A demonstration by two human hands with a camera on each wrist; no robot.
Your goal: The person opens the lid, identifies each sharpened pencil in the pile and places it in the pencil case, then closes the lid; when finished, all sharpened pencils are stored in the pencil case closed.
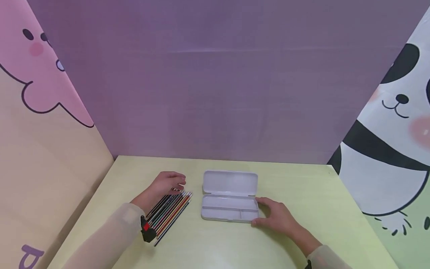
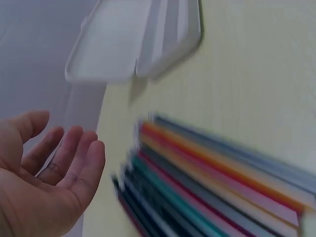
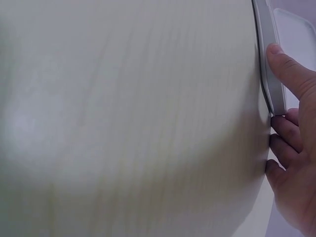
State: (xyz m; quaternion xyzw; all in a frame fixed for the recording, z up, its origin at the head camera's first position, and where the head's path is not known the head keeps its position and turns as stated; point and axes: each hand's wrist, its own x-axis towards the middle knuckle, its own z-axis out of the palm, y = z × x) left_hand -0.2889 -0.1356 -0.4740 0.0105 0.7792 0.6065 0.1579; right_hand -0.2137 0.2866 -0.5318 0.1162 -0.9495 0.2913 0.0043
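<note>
An open white case with a lid and a compartmented base lies mid-table, all its compartments empty. At its right end my right hand grips the base between thumb and fingers; the right wrist view shows the thumb of that hand on the case's edge. Left of the case lies a row of colored pencils, slanting on the table. Over their far ends is my left hand, holding nothing; in the left wrist view the left hand has loosely bent fingers, beside the pencils.
The pale yellow table meets a purple backdrop at its far edge. A panel with a pink figure stands at the left, and one with a panda at the right.
</note>
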